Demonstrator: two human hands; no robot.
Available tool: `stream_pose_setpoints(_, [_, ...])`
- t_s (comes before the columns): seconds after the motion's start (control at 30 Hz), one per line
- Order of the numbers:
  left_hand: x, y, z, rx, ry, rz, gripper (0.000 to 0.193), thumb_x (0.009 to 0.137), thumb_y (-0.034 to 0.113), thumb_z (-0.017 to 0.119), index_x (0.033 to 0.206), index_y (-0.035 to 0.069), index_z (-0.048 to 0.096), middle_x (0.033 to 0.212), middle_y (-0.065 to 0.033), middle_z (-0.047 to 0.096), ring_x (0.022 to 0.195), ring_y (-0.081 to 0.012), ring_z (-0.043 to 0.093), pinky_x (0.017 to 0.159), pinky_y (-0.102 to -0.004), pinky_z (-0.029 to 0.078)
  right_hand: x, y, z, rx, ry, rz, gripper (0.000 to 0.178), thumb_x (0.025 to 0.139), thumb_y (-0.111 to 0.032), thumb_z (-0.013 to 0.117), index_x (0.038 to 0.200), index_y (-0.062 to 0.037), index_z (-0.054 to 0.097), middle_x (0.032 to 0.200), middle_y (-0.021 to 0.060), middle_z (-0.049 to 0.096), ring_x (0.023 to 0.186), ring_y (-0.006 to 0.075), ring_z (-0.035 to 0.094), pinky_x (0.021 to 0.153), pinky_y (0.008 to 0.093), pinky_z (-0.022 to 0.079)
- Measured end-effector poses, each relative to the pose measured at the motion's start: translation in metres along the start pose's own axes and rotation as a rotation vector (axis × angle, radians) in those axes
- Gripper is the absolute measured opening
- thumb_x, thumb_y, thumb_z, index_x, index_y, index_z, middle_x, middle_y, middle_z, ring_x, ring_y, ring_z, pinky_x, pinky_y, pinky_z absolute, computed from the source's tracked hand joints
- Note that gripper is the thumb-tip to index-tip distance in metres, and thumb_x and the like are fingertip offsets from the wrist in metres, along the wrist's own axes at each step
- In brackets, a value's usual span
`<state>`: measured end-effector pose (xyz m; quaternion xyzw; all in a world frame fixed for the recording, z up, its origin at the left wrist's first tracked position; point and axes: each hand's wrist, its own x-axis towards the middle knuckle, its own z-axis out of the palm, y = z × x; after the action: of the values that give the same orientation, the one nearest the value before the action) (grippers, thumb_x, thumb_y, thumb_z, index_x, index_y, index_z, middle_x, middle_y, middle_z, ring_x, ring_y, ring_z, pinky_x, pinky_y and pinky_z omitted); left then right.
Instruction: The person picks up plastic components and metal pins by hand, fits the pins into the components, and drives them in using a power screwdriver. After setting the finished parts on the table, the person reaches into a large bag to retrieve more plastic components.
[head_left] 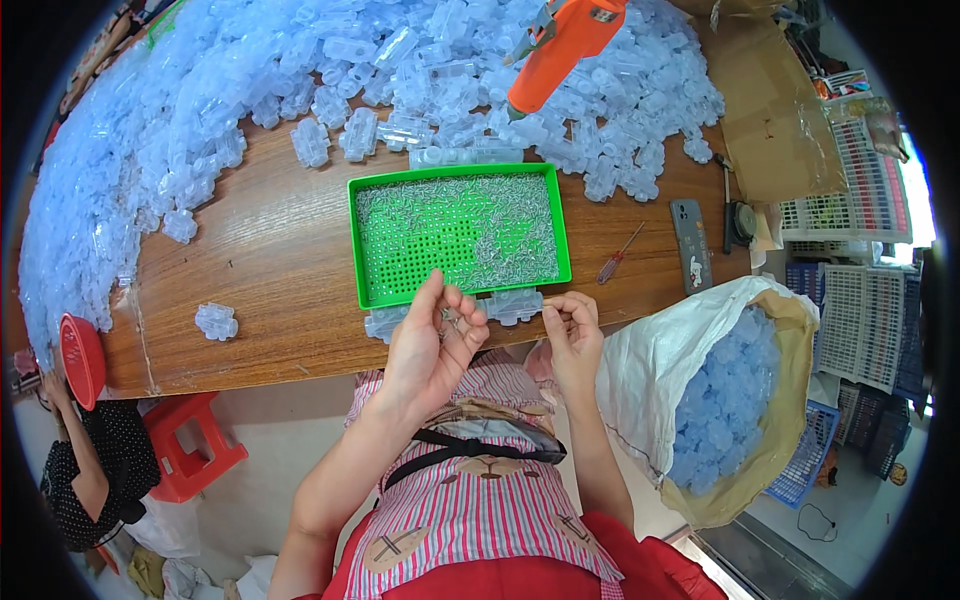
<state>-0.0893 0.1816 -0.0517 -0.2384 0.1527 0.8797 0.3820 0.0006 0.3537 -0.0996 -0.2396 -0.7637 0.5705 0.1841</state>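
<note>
Wooden and brown, the table (270, 250) runs across the upper half of the view, with a pale floor below its near edge.

At that edge the left hand (432, 345) is cupped palm-up, fingers curled loosely around a few small metal pins (452, 322); its grip is half closed on them rather than clenched. Just beside it the right hand (572, 335) pinches something tiny between thumb and fingertips; what it is cannot be told. Between and behind the two hands, two clear plastic parts (505, 305) lie on the table edge, touching the near rim of a green perforated tray (362, 250). The tray holds a thick scatter of the same thin silvery pins, heaped mostly along its far and right sides, the green holes showing bare in the middle.

Beyond the tray a great heap of pale blue translucent plastic parts (180, 110) covers the far table, and one lone part (216, 321) lies apart at the left. An orange power tool (560, 45) hangs over the heap. Right of the tray lie a small red-handled screwdriver (620, 253) and a grey phone (691, 245), with a cardboard box (770, 120) behind. A white sack (730, 390) full of blue parts stands at the right. At the left are a red basket (80, 360), a red stool (190, 445) and another person's arm (85, 480).
</note>
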Motion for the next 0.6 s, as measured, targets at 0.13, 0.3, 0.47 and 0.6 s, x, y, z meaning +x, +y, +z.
stream_pose_setpoints(0.13, [-0.012, -0.015, -0.004, 0.038, 0.108, -0.046, 0.028, 0.098, 0.03, 0.043, 0.084, 0.007, 0.051, 0.08, -0.0061, 0.057, 0.079, -0.0181, 0.059, 0.072, -0.0306, 0.051, 0.0, 0.003, 0.002, -0.035, 0.024, -0.027, 0.006, 0.086, -0.005, 0.063, 0.09, -0.0019, 0.064, 0.096, 0.0025, 0.05, 0.075, 0.0067, 0.046, 0.064, 0.0189, 0.039])
stream_pose_setpoints(0.3, [-0.021, -0.039, -0.005, 0.081, 0.223, -0.028, 0.023, 0.098, 0.026, 0.045, 0.093, 0.005, 0.053, 0.09, -0.0055, 0.058, 0.088, -0.0168, 0.059, 0.08, -0.0284, 0.048, 0.004, 0.002, 0.003, -0.068, 0.025, -0.083, 0.006, 0.084, -0.005, 0.064, 0.089, -0.0031, 0.064, 0.094, 0.0021, 0.049, 0.074, 0.0072, 0.046, 0.061, 0.0194, 0.038])
stream_pose_setpoints(0.47, [-0.018, -0.043, -0.006, 0.101, 0.214, -0.078, 0.022, 0.098, 0.021, 0.045, 0.101, 0.002, 0.054, 0.1, -0.0087, 0.058, 0.099, -0.0199, 0.059, 0.085, -0.0302, 0.05, 0.005, -0.001, 0.005, -0.102, 0.032, -0.078, 0.005, 0.082, -0.004, 0.066, 0.088, -0.0041, 0.065, 0.093, 0.0018, 0.049, 0.074, 0.008, 0.045, 0.061, 0.02, 0.037])
stream_pose_setpoints(0.6, [-0.009, -0.04, -0.001, 0.12, 0.226, -0.118, 0.028, 0.099, 0.02, 0.044, 0.114, -0.002, 0.052, 0.109, -0.0113, 0.058, 0.107, -0.0215, 0.057, 0.092, -0.031, 0.049, 0.002, 0.003, 0.005, -0.102, 0.063, -0.076, 0.006, 0.081, -0.004, 0.066, 0.088, -0.0036, 0.065, 0.093, 0.0022, 0.048, 0.075, 0.0086, 0.046, 0.062, 0.0208, 0.038])
